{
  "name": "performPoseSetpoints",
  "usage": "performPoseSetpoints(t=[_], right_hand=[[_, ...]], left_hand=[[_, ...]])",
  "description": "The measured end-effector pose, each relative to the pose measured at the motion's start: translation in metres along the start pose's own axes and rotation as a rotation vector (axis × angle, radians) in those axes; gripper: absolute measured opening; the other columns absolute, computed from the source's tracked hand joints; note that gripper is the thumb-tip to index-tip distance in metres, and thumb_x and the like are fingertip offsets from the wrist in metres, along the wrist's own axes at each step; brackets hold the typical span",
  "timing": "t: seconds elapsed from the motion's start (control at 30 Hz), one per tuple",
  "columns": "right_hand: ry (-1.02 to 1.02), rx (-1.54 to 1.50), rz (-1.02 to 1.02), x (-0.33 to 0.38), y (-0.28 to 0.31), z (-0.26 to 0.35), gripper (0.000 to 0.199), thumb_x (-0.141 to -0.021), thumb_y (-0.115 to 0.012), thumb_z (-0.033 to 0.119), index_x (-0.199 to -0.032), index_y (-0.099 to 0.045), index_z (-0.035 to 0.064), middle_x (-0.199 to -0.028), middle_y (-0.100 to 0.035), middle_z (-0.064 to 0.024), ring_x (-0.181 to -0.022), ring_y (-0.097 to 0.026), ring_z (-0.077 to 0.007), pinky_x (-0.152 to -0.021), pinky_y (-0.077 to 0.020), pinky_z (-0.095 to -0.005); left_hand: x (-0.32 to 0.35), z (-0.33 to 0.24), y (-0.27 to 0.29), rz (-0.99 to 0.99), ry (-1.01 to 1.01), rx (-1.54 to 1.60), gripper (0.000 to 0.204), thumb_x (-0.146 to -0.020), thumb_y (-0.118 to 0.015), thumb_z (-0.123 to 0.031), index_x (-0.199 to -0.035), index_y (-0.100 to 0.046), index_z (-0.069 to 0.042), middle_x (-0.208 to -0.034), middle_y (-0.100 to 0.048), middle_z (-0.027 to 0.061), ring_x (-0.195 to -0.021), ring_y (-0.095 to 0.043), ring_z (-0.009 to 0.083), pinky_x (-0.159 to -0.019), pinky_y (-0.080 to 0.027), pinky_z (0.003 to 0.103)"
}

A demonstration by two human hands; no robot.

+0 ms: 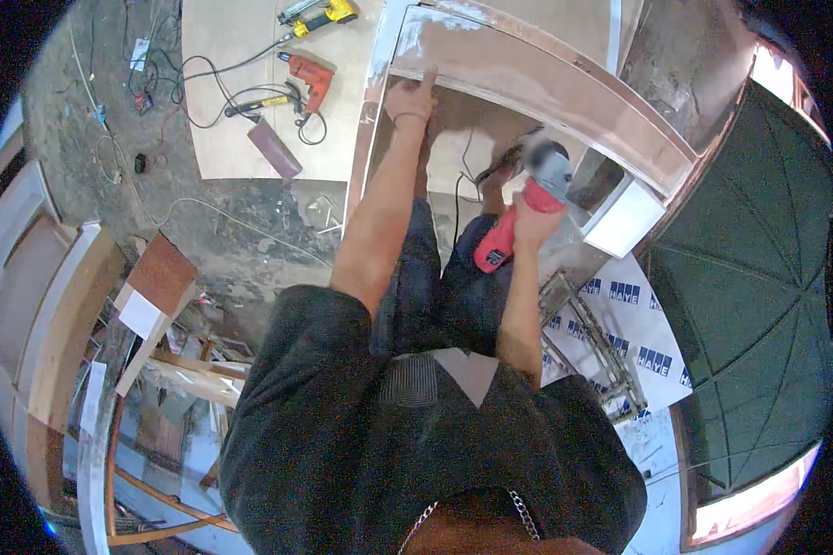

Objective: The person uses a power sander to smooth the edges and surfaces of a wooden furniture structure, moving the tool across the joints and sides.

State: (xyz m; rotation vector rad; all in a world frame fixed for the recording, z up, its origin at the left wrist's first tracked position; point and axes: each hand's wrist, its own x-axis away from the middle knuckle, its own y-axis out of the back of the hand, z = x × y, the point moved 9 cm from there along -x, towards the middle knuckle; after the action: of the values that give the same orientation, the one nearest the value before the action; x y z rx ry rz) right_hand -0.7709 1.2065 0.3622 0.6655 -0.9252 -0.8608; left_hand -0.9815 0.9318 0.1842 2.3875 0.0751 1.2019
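Two hands occupied. Right hand [538, 222] wraps firmly around red-and-grey angle grinder [543, 194], held beside wooden frame [500, 57]. Left hand [410, 100] partly open, one finger extended against frame; cannot tell whether it grips. Orange drill [313, 83] lies on pale board [220, 148], upper left.

Up ahead sat the wooden frame [514, 69], the left hand [412, 100] on its left corner, the right hand [539, 222] around the grinder [496, 245], across to the right and ahead of the person's legs [412, 296]! Out left of the frame lay the flat sheet [236, 153], and what a line-up on it: the nailer [324, 18] farthest off, the drill [312, 85] nearer, the sanding block [275, 150] nearest, by the front edge! Over on the right, behind the frame, lay the panel [665, 338], the smaller frame [606, 347] upon it, the netting [759, 268] further right again
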Motion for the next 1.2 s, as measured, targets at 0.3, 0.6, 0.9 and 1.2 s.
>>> performPoseSetpoints(t=[0.3,0.6,0.9,1.2], right_hand=[[-0.025,-0.025,-0.131,0.000,0.034,-0.040,0.085,-0.056,-0.085,0.016,-0.126,-0.040,-0.0043,-0.121,-0.055,-0.0182,-0.111,-0.053,-0.0300,-0.099,-0.0400,-0.0402],[0.032,0.038,0.080,0.013,-0.035,0.008,0.099,-0.053,-0.085,0.031,-0.130,-0.033,-0.0027,-0.108,-0.060,-0.0268,-0.101,-0.060,-0.0418,-0.091,-0.0469,-0.0476],[0.133,0.099,0.307,0.031,-0.117,0.101,0.103,-0.054,-0.084,0.031,-0.132,-0.030,-0.0091,-0.095,-0.065,-0.0275,-0.090,-0.065,-0.0425,-0.079,-0.0524,-0.0445],[0.034,0.018,0.270,0.021,-0.093,0.077,0.079,-0.055,-0.085,0.032,-0.112,-0.041,0.0001,-0.095,-0.065,-0.0266,-0.087,-0.065,-0.0411,-0.078,-0.0523,-0.0446]], left_hand=[[0.008,-0.018,-0.004,0.112,-0.049,0.212,0.047,-0.081,-0.074,-0.038,-0.097,-0.062,0.004,-0.082,-0.068,0.0112,-0.057,-0.066,0.0164,-0.038,-0.049,0.028],[0.148,0.049,-0.047,0.802,-0.473,-0.215,0.064,-0.073,-0.080,-0.024,-0.127,-0.053,-0.001,-0.113,-0.065,0.0133,-0.103,-0.063,0.0240,-0.090,-0.049,0.035],[0.175,0.046,-0.045,0.618,-0.145,0.493,0.062,-0.072,-0.077,-0.036,-0.121,-0.054,-0.005,-0.119,-0.062,0.0124,-0.110,-0.059,0.0223,-0.094,-0.045,0.034],[0.190,0.045,-0.048,0.474,-0.331,-0.030,0.054,-0.073,-0.074,-0.041,-0.113,-0.058,-0.008,-0.103,-0.067,0.0134,-0.099,-0.064,0.0291,-0.085,-0.049,0.037]])
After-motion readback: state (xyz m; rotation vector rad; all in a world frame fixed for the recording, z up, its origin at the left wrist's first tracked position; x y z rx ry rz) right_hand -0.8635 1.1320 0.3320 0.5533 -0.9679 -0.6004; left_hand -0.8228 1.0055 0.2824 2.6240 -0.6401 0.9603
